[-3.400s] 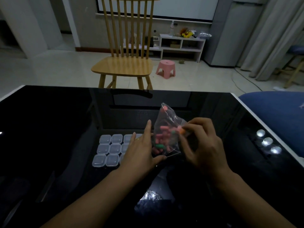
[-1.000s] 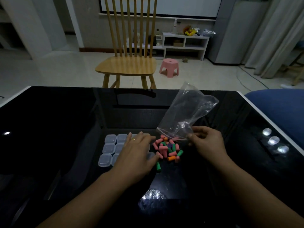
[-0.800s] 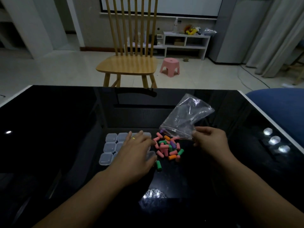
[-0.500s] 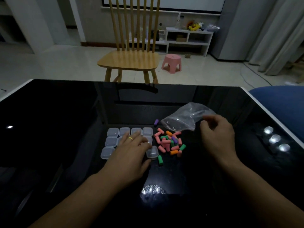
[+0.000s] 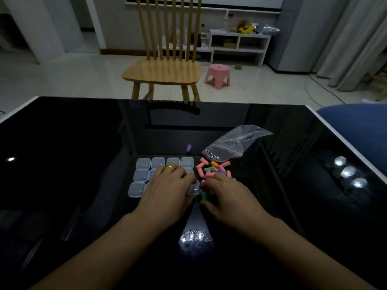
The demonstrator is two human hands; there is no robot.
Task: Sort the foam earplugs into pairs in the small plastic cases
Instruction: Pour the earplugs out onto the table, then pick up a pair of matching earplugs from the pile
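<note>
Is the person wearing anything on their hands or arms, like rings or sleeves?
Yes, one thing. The left hand has a gold ring on one finger. The right hand has no ring or watch that shows. Both forearms are bare all the way down the picture, with no sleeves or gloves in view.

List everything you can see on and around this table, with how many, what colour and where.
small clear plastic cases: a grid, partly hidden by the left hand, clear, left of centre on the table
foam earplugs: a loose pile, mostly pink with green, orange and purple, right of the cases
stray purple foam earplug: one, purple, apart beyond the cases
clear plastic zip bag: one, looks empty, lying beyond the pile
glossy black table: one, black, fills the foreground
wooden spindle-back chair: one, light wood, beyond the table
pink plastic stool: one, pink, on the floor by the chair
white shelf unit: one, white, against the far wall
left hand: resting on the cases, gold ring on one finger
right hand: over the near edge of the pile
</note>
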